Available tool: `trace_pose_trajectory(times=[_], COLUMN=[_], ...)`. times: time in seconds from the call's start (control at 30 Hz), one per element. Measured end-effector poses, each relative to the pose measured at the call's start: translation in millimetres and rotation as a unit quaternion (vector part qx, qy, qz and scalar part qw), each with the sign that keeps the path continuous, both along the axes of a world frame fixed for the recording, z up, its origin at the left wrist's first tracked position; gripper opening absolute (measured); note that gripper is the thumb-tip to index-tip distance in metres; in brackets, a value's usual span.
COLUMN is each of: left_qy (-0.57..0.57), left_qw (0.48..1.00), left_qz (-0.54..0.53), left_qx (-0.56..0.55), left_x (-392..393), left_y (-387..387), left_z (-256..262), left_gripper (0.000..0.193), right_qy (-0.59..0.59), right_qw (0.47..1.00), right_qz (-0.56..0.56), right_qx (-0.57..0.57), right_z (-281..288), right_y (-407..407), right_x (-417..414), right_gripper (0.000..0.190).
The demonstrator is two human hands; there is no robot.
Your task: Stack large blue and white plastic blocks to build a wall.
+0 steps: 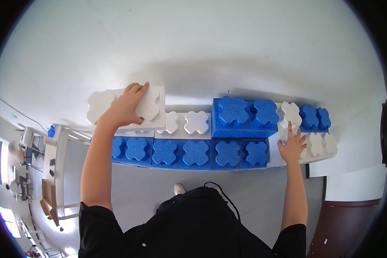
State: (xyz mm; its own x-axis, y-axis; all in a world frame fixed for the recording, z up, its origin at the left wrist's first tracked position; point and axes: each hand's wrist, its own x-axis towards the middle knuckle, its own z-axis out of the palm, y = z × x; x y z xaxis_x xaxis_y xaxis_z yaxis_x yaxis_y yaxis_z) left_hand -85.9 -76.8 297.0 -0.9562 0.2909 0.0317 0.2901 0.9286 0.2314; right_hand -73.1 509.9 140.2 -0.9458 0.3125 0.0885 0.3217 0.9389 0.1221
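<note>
Large foam building blocks with clover-shaped studs stand in rows against a pale wall. My left hand [124, 106] lies over a white block [159, 106] at the upper left, its thumb and fingers spread around one stud. That block sits higher than the white block [196, 123] beside it. My right hand [292, 146] has its fingers spread over the white blocks on the right, one fingertip at a white stud [291, 114]. Between my hands is a raised blue block [245, 133]. Blue blocks [180, 153] form the row nearest my body.
A smaller blue block [314, 119] lies at the far right of the row. On the left, an open cardboard box [48, 193] is beside a long white table [60, 161]. People sit farther off at the left edge. A dark red door [345, 229] is at lower right.
</note>
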Motion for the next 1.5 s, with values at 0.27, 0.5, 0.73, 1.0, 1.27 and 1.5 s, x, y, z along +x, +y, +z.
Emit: trace_pose_trajectory(times=[0.27, 0.5, 0.73, 1.0, 1.27, 1.5], left_qy=[-0.143, -0.133, -0.138, -0.066, -0.072, -0.012], left_qw=[0.989, 0.99, 0.961, 0.968, 0.96, 0.97], left_qz=[0.015, -0.034, 0.111, 0.212, 0.24, 0.212], left_qx=[0.014, 0.018, 0.214, -0.117, -0.125, -0.116], left_x=[-34, -47, -68, -47, -41, -4], left_y=[-3, 8, -37, -16, -10, -8], left_z=[-56, -61, -71, -87, -83, -98], left_gripper=[0.125, 0.12, 0.07, 0.066, 0.067, 0.066], right_qy=[0.016, 0.011, 0.003, -0.003, -0.004, -0.005], right_qw=[1.0, 1.0, 1.0, 1.0, 1.0, 1.0], right_qz=[0.006, -0.005, -0.007, -0.008, -0.012, -0.011], right_qx=[-0.001, -0.009, -0.009, -0.002, 0.004, 0.016], right_z=[-1, 1, 7, 5, 1, 0], right_y=[1, 0, -6, -2, -1, 2], right_x=[3, 1, 2, 3, 0, -1], right_gripper=[0.104, 0.104, 0.102, 0.101, 0.102, 0.102])
